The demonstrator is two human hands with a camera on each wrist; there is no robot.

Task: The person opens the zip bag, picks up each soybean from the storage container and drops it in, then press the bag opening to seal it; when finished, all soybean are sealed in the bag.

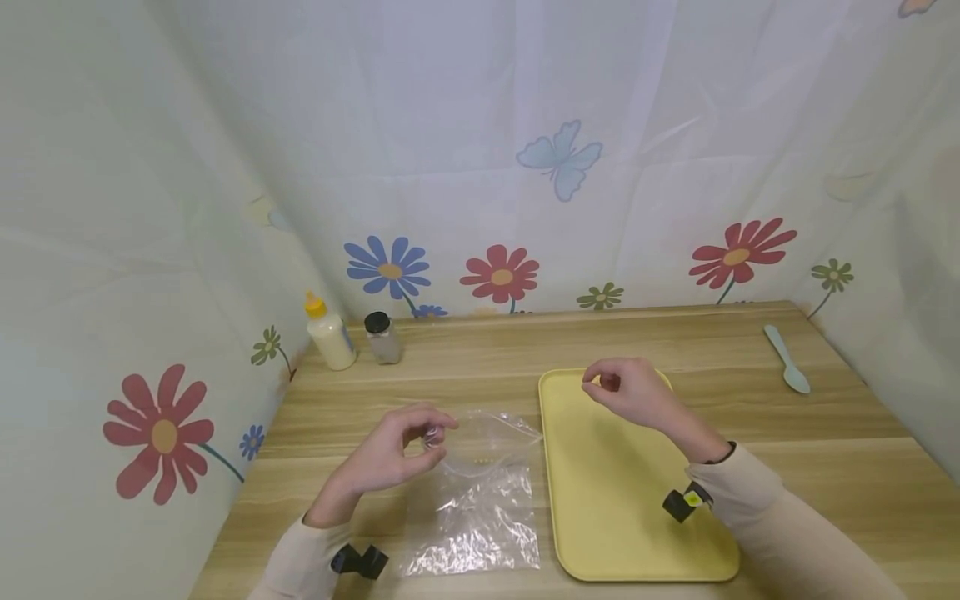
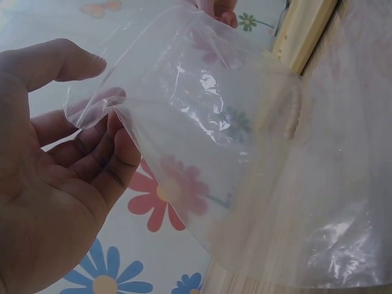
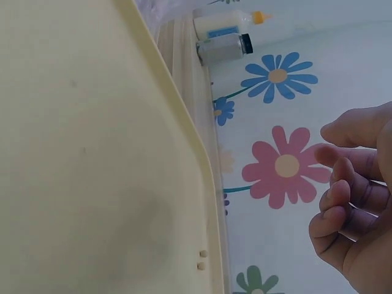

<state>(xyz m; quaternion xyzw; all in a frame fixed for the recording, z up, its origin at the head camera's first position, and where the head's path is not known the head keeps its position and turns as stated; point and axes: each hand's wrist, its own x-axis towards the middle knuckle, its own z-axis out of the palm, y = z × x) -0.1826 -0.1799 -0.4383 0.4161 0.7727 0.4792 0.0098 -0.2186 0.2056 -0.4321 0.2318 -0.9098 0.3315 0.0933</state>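
A clear zip-top plastic bag [image 1: 480,508] lies on the table, its upper part raised and its mouth gaping. My left hand [image 1: 397,450] holds the bag's edge, with the film over its curled fingers and the thumb apart, as the left wrist view shows. Several small tan pieces [image 1: 482,461] show through the film. My right hand [image 1: 633,390] is above the far part of the yellow tray [image 1: 615,517], fingers loosely curled and thumb close to the index finger. Nothing shows between them. Two small tan pieces [image 3: 202,260] sit near the tray's rim in the right wrist view.
A white squeeze bottle [image 1: 332,340] with a yellow nozzle and a small black-lidded jar [image 1: 383,340] stand at the back left. A pale green spoon [image 1: 787,360] lies at the far right. A flowered curtain [image 1: 465,167] surrounds the table.
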